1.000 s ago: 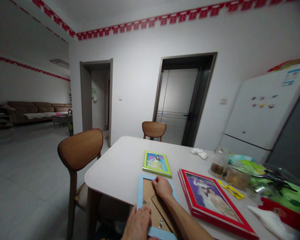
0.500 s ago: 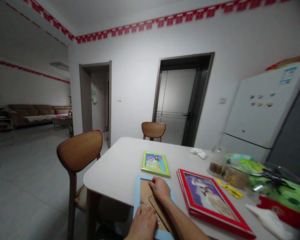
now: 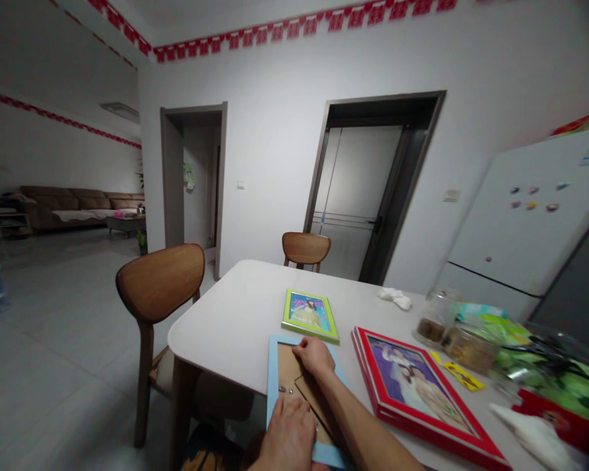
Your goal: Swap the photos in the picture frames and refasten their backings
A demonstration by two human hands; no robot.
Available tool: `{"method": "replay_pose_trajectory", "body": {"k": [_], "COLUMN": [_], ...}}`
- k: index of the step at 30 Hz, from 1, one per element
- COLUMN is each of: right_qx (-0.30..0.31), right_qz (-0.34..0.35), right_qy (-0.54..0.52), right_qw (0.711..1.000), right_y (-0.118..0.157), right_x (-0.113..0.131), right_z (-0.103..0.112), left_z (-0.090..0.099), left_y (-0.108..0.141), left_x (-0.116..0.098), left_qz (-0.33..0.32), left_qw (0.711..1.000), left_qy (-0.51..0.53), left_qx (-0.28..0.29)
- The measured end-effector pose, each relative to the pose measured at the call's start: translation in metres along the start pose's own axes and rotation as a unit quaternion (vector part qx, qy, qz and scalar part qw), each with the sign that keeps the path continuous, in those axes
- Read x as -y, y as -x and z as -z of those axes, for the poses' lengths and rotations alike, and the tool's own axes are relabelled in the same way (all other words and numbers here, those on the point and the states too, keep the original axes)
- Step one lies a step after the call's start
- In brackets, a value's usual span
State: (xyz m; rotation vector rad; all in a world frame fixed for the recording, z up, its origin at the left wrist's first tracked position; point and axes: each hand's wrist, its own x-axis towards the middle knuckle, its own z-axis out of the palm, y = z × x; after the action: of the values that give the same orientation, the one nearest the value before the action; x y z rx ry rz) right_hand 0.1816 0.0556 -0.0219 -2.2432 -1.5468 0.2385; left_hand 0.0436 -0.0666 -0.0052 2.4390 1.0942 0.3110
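Left hand lies flat on the blue frame; right hand curls over its backing, grip unclear. Pressure beyond the surface edge could tip the frame.

Illumination: dim, cool, diffuse; source out of view. Wall: palest area, between doorways. Door panel: soft sheen. Sofa: in gloom. Shadow: deep, beneath left edge of table. Blue frame, surface's near edge: backing shaded at right. Distortion: wide-angle; fridge leaning outward. Focus: soft; green bag, surface's right edge, smeared. Picture's upper-right corner: darkened.
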Motion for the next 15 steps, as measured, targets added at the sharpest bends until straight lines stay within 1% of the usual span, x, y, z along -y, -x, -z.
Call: {"method": "replay_pose_trajectory", "body": {"k": [5, 10, 15], "right_qx": [-0.003, -0.018, -0.019], "right_qz": [-0.018, -0.027, -0.012], "right_qy": [0.003, -0.010, -0.060], "right_qw": [1.000, 0.999, 0.998], "right_y": [-0.0044, -0.0007, -0.0030], "right_x": [0.0020, -0.0011, -0.0060], "right_z": [0.0016, 0.0033, 0.0076], "left_z": [-0.0038, -0.0085, -0.0057], "left_y": [-0.0040, -0.0061, -0.0035], "left_x": [0.0018, 0.0078, 0.0004], "left_qz": [0.011, -0.005, -0.022], "left_qw": [1.000, 1.000, 1.000], "left_qy": [0.010, 0.007, -0.017], "left_qx": [0.013, -0.014, -0.001]}}
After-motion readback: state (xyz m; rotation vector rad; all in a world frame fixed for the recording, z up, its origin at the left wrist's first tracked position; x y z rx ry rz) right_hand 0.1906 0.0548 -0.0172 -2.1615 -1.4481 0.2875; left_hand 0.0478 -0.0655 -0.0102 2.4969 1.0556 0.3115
